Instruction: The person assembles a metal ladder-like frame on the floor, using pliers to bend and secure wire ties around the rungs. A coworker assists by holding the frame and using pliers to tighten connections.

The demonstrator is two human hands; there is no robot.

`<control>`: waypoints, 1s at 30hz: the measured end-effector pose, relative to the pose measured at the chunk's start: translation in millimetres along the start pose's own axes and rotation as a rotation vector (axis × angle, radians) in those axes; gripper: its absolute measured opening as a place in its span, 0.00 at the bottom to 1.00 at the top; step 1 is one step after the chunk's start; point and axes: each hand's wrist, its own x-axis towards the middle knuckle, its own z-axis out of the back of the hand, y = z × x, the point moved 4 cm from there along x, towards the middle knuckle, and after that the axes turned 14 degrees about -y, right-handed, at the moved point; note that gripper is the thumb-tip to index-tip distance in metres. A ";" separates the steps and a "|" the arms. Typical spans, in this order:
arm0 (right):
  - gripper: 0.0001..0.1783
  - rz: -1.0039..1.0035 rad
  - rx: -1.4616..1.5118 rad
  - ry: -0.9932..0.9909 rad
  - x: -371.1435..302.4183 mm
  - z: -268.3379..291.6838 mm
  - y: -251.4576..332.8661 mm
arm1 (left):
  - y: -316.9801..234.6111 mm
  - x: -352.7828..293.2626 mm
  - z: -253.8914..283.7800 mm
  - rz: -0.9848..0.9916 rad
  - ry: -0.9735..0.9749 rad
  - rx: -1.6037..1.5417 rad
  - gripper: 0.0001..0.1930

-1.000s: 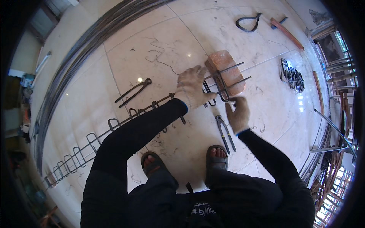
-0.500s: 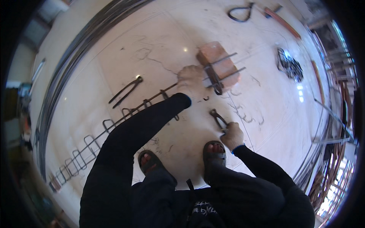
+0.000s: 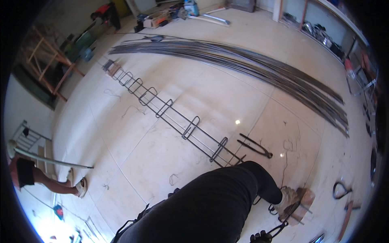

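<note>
My left hand (image 3: 288, 199), in a pale work glove below a black sleeve, is at the lower right beside a reddish block (image 3: 306, 199). Its fingers look curled; what they hold is hidden. Thin bars (image 3: 299, 220) stick out past the block. My right hand (image 3: 260, 237) shows only as dark fingers at the lower edge, closed round the handles of pincers (image 3: 279, 229). A long rebar cage (image 3: 164, 108) with rectangular stirrups runs from near my left arm to the far upper left. A second pair of pincers (image 3: 256, 146) lies on the floor beside it.
A bundle of long steel bars (image 3: 227, 62) lies beyond the cage. Another block (image 3: 112, 69) supports its far end. One person (image 3: 67, 184) stands at left holding a long pole (image 3: 56, 160); another person (image 3: 108, 16) bends at the back. A bent black loop (image 3: 341, 190) lies right.
My view has swung left, bringing the cage's full length, the bar bundle and two people into sight. My left hand stays by the block; the right hand now shows only at the lower edge.
</note>
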 end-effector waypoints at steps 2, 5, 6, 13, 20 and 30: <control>0.21 0.166 -0.235 -0.091 13.3 1.4 3.5 | 24.6 0.9 -37.0 -0.054 -0.198 -0.127 0.60; 0.24 0.078 -0.502 -0.243 27.0 11.3 46.8 | 34.0 -7.3 -28.0 0.092 -0.221 -0.136 0.56; 0.26 0.089 -0.542 -0.403 11.7 2.2 60.2 | 36.0 -13.3 -26.3 0.090 -0.258 -0.113 0.54; 0.25 0.898 -1.073 -0.888 -6.4 81.8 148.2 | 31.8 -20.6 -64.1 -0.091 -0.305 -0.018 0.49; 0.34 1.503 -1.563 -0.787 -68.7 -26.6 215.1 | 57.8 -36.6 0.0 0.071 -0.171 0.077 0.45; 0.09 1.771 -2.262 -0.197 -2.4 -83.2 295.0 | 37.5 -39.2 8.9 -0.075 -0.278 0.044 0.45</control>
